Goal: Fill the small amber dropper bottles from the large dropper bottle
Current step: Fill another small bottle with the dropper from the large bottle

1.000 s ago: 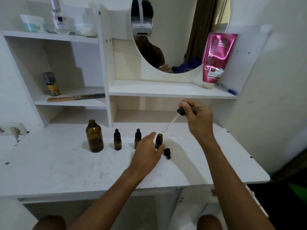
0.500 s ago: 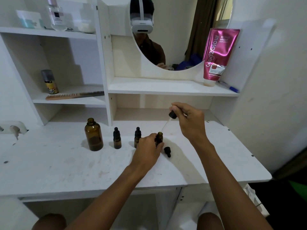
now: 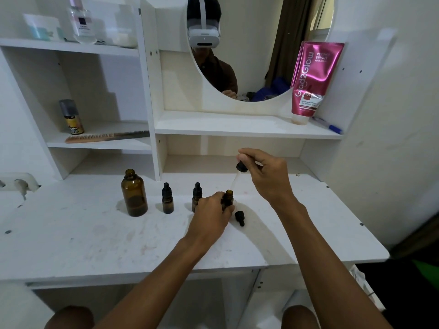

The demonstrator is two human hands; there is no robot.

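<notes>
The person's right hand (image 3: 268, 176) pinches the black bulb of the dropper (image 3: 238, 173) between thumb and fingers, and its glass tube now points down with the tip just at the mouth of the open small bottle (image 3: 228, 198). A moment ago the tip was higher and more to the side, so the dropper has come down and lined up with the neck; I think the liquid is about to go in. The left hand (image 3: 211, 217) is closed around the body of this small bottle and keeps it upright on the white table (image 3: 95, 233). Its own little black cap (image 3: 240, 217) lies on the table just beside it. Two other small bottles (image 3: 168, 198) stand capped to the left, one partly hidden behind the left hand; whether they are filled I cannot tell. The large bottle (image 3: 134, 193) stands open further left, well apart from both hands, with some liquid at the bottom.
</notes>
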